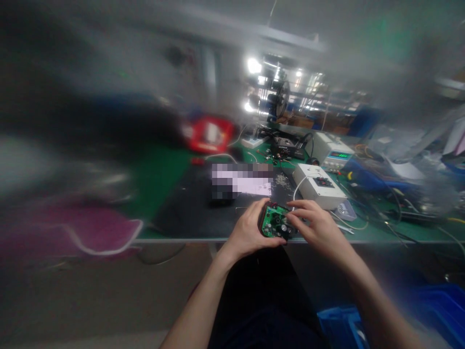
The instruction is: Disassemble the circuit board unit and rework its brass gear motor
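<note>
A green circuit board (275, 219) with dark and silver round components sits in a dark casing, held just over the bench's front edge. My left hand (250, 228) grips it from the left, thumb along the near side and fingers round the far left edge. My right hand (315, 224) is at the board's right side, with its index finger and thumb bent close together at the components. Whether a small part is between those fingertips cannot be seen.
Behind lies a black mat (181, 208) with a partly pixelated white sheet (254, 185) and a pile of small metal pieces (282, 181). To the right stand a white box (319, 189) with a cable and a power supply (332, 150). Blue bins (432, 310) are at lower right.
</note>
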A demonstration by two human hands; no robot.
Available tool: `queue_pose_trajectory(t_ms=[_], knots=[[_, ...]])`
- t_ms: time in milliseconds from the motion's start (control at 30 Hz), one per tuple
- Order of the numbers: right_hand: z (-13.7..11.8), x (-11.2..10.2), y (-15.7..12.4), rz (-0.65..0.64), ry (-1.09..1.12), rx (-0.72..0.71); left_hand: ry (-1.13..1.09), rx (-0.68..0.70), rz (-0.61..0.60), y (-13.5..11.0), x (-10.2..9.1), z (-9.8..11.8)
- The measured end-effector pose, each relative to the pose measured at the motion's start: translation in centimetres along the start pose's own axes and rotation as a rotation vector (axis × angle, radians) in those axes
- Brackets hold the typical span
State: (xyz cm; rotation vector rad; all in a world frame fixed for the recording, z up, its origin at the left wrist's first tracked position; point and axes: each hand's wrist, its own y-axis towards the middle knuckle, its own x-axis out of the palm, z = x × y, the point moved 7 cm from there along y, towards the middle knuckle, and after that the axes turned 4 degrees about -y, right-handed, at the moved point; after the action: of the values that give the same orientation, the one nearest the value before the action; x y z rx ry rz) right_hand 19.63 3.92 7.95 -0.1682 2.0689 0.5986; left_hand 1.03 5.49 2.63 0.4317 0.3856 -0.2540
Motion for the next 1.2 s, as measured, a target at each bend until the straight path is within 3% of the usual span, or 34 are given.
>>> queue_pose_trajectory(t_ms=[300,700,1200], knots=[[0.3,0.2,0.1,-0.046,0.067,0.045,-0.001,0.005,-0.014,0.0,0.0,0.1],[3.0,1.1,0.3,-0.164,0.256,0.118,0.002,0.010,-0.025,0.0,0.1,0.0],[3.0,1.0,0.4,-0.187,0.262,0.156,0.008,0.025,-0.022,0.0,0.1,-0.1]])
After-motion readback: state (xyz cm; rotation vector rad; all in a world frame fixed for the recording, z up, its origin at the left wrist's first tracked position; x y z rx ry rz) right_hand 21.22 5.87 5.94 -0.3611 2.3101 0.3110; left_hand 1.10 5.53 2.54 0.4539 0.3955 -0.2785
